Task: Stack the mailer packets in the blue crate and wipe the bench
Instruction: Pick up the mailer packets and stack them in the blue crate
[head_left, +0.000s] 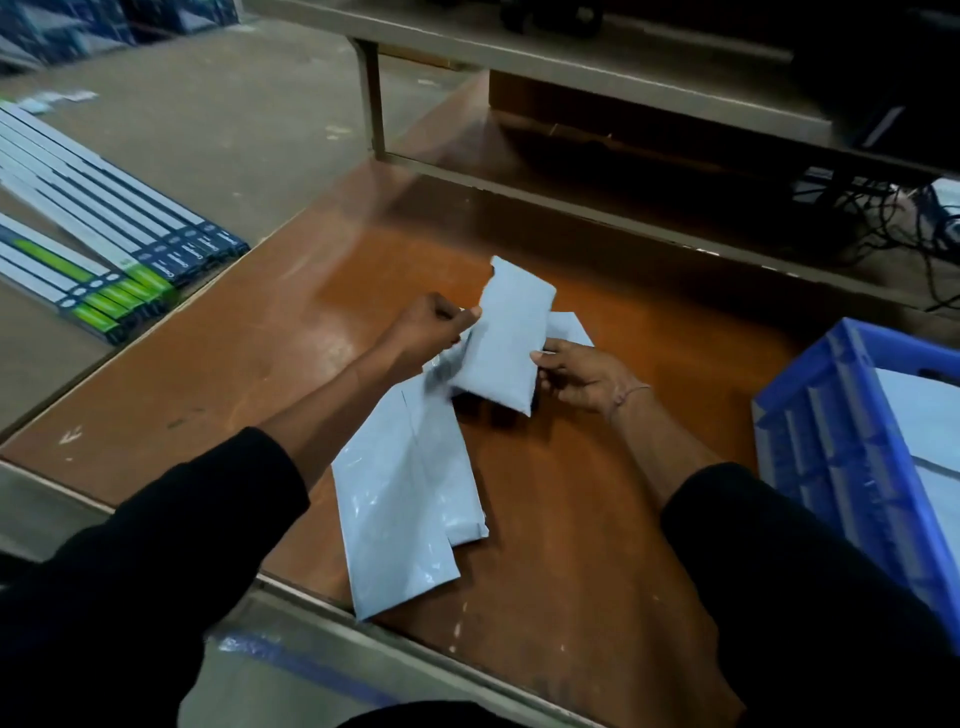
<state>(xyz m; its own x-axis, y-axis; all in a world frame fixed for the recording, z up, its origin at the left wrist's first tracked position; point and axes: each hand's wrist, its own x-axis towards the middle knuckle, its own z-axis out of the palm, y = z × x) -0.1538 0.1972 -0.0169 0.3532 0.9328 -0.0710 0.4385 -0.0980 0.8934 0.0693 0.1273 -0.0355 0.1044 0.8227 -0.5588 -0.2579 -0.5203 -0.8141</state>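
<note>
- The left hand (434, 327) is curled, its thumb and fingers pinching the left edge of a small pale grey mailer packet (501, 343) held above the bench.
- The right hand (582, 376) grips the same packet along its right edge, the thumb lying on the front face and the fingers behind it.
- The held packet stands nearly upright, tilted a little to the right, with its lower corner just above the bench top.
- Several more flat mailer packets (402, 499) lie overlapped on the brown bench (597, 519) below and behind the hands; the nearest one reaches the bench's front edge.
- A corner of another packet (569, 327) shows behind the held one, just above the right hand.
- The blue crate (841, 457) sits at the right end of the bench, well apart from the hands, and pale packets (924, 421) already lie inside it.
- Both forearms come from black sleeves (171, 545), and a thin band circles the right wrist.
- A grey shelf frame (571, 205) runs across the back of the bench, with tangled cables (893, 223) beyond it at the right.
- Long flat boxes (98, 244) with green and dark ends lie in a row on the floor to the left of the bench.
</note>
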